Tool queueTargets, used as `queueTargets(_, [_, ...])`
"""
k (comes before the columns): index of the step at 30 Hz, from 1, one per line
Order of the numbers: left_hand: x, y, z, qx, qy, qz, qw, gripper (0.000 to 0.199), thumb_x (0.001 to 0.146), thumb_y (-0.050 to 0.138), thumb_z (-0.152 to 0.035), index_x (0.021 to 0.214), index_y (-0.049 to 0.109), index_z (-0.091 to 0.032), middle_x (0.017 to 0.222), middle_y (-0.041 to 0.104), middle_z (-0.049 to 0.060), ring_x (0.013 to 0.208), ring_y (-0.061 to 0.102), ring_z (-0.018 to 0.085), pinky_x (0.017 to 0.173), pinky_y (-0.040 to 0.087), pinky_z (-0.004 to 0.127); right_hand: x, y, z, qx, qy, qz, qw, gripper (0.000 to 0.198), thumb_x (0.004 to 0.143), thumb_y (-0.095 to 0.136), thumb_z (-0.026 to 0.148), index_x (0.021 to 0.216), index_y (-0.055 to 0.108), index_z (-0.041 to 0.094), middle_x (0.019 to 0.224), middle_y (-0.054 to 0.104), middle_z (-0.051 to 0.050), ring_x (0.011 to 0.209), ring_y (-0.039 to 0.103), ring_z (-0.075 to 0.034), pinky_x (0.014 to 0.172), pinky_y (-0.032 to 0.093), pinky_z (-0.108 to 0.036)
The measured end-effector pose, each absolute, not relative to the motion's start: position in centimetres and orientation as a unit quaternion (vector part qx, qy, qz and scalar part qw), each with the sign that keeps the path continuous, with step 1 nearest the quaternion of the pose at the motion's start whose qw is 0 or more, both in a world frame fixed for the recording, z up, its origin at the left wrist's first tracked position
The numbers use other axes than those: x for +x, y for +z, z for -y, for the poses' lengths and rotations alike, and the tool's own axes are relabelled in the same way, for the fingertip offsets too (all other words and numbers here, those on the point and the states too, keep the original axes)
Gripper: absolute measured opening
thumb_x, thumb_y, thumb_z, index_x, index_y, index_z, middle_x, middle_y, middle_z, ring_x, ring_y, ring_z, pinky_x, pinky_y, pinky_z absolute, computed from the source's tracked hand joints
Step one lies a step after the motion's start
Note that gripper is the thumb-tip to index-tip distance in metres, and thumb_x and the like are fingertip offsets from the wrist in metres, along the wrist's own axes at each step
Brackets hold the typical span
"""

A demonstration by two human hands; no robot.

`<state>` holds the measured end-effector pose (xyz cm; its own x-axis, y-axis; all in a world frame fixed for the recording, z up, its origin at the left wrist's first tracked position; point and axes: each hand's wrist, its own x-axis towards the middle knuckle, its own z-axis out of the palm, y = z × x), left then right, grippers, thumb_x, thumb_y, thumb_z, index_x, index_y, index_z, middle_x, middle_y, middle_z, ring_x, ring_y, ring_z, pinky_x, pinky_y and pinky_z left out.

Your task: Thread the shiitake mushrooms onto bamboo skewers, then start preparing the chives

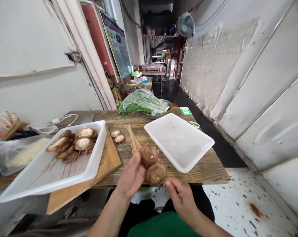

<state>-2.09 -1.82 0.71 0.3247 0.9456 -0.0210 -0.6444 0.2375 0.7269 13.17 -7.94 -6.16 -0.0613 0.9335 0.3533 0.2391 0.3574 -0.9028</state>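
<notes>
My left hand is closed around the side of two brown shiitake mushrooms, an upper cap and a lower cap, both with their tops toward me. At the lower cap's right edge, the thumb and forefinger of my right hand are pinched together; what lies between them is hidden. Just beyond the caps, a bundle of thin bamboo skewers rests on the wooden table. Left of that bundle lie two skewered mushrooms, pale undersides up.
On the left, a white tray with several skewered mushrooms overlaps a wooden board. A second white tray sits at the right. Behind stands a metal bowl under bagged green vegetables. A plastic bag is far left.
</notes>
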Motion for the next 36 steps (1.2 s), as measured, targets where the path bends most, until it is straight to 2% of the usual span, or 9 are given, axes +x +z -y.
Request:
queueTargets(3, [-2.3, 0.5, 2.2, 0.337, 0.536, -0.255, 0.730, 0.034, 0.082, 0.055, -0.030, 0.114, 0.057, -0.018, 0.107, 0.064, 0.009, 0.091, 0.062, 0.021, 0.085, 0.048, 0.037, 13.0, -6.6, 7.7, -0.448, 0.328, 0.658, 0.509, 0.027, 0.091, 0.038, 0.030, 0.079, 0.057, 0.016, 0.054, 0.040, 0.004, 0.049, 0.040, -0.010, 0.049, 0.032, -0.021])
queueTargets(9, [-3.1, 0.6, 2.1, 0.325, 0.551, -0.298, 0.708, 0.035, 0.080, 0.057, -0.034, 0.110, 0.059, -0.016, 0.100, 0.067, 0.009, 0.085, 0.064, 0.022, 0.079, 0.050, 0.035, 13.1, -7.1, 8.3, -0.432, 0.403, 0.653, 0.474, 0.025, 0.091, 0.040, 0.033, 0.086, 0.057, 0.016, 0.050, 0.038, 0.006, 0.043, 0.037, -0.009, 0.042, 0.030, -0.019])
queueTargets(13, [-3.7, 0.2, 1.8, 0.297, 0.591, -0.283, 0.695, 0.038, 0.077, 0.061, -0.035, 0.111, 0.058, -0.020, 0.105, 0.066, 0.007, 0.092, 0.062, 0.021, 0.082, 0.049, 0.033, 13.5, -7.2, 9.3, -0.418, 0.421, 0.657, 0.464, 0.027, 0.092, 0.036, 0.033, 0.084, 0.056, 0.016, 0.047, 0.033, 0.007, 0.040, 0.034, -0.008, 0.040, 0.029, -0.018])
queueTargets(16, [-3.2, -0.7, 2.0, 0.299, 0.541, -0.251, 0.745, 0.043, 0.073, 0.065, -0.032, 0.113, 0.057, -0.018, 0.108, 0.065, 0.010, 0.100, 0.059, 0.024, 0.088, 0.046, 0.037, 13.5, -7.4, 9.7, -0.428, 0.396, 0.643, 0.497, 0.027, 0.092, 0.036, 0.033, 0.080, 0.054, 0.017, 0.051, 0.029, 0.007, 0.043, 0.034, -0.009, 0.042, 0.030, -0.018])
queueTargets(19, [-2.4, -1.4, 2.3, 0.305, 0.490, -0.240, 0.780, 0.034, 0.074, 0.064, -0.026, 0.108, 0.061, -0.017, 0.107, 0.064, 0.011, 0.102, 0.058, 0.025, 0.088, 0.045, 0.038, 13.3, -7.5, 9.7, -0.422, 0.395, 0.646, 0.499, 0.025, 0.092, 0.036, 0.031, 0.078, 0.052, 0.018, 0.051, 0.029, 0.007, 0.044, 0.033, -0.009, 0.043, 0.029, -0.019])
queueTargets(23, [-1.8, -1.3, 2.4, 0.330, 0.463, -0.259, 0.781, 0.019, 0.078, 0.060, -0.021, 0.093, 0.065, -0.012, 0.098, 0.065, 0.011, 0.093, 0.060, 0.022, 0.084, 0.046, 0.035, 13.3, -7.6, 9.9, -0.413, 0.406, 0.646, 0.498, 0.024, 0.092, 0.036, 0.029, 0.078, 0.052, 0.017, 0.050, 0.029, 0.007, 0.043, 0.031, -0.008, 0.042, 0.026, -0.019])
queueTargets(27, [-1.8, -0.7, 2.5, 0.352, 0.451, -0.280, 0.771, 0.015, 0.078, 0.059, -0.019, 0.088, 0.066, -0.011, 0.095, 0.065, 0.010, 0.088, 0.060, 0.020, 0.082, 0.048, 0.035, 13.1, -7.6, 10.1, -0.410, 0.430, 0.632, 0.497, 0.024, 0.092, 0.037, 0.031, 0.079, 0.052, 0.017, 0.049, 0.028, 0.008, 0.041, 0.028, -0.008, 0.040, 0.023, -0.020])
queueTargets(33, [-0.9, -1.1, 3.0, 0.333, 0.428, -0.290, 0.788, 0.017, 0.075, 0.063, -0.020, 0.089, 0.066, -0.010, 0.091, 0.066, 0.012, 0.086, 0.061, 0.021, 0.084, 0.047, 0.038, 12.8, -7.3, 10.0, -0.423, 0.432, 0.607, 0.516, 0.026, 0.092, 0.037, 0.035, 0.079, 0.051, 0.018, 0.049, 0.028, 0.008, 0.041, 0.028, -0.008, 0.039, 0.023, -0.020])
queueTargets(36, [-1.0, -1.0, 2.6, 0.304, 0.429, -0.289, 0.800, 0.029, 0.075, 0.064, -0.030, 0.097, 0.064, -0.012, 0.101, 0.065, 0.014, 0.098, 0.060, 0.025, 0.087, 0.046, 0.040, 13.0, -7.2, 10.0, -0.441, 0.409, 0.611, 0.515, 0.029, 0.092, 0.036, 0.038, 0.079, 0.052, 0.018, 0.048, 0.028, 0.007, 0.041, 0.029, -0.009, 0.039, 0.024, -0.020])
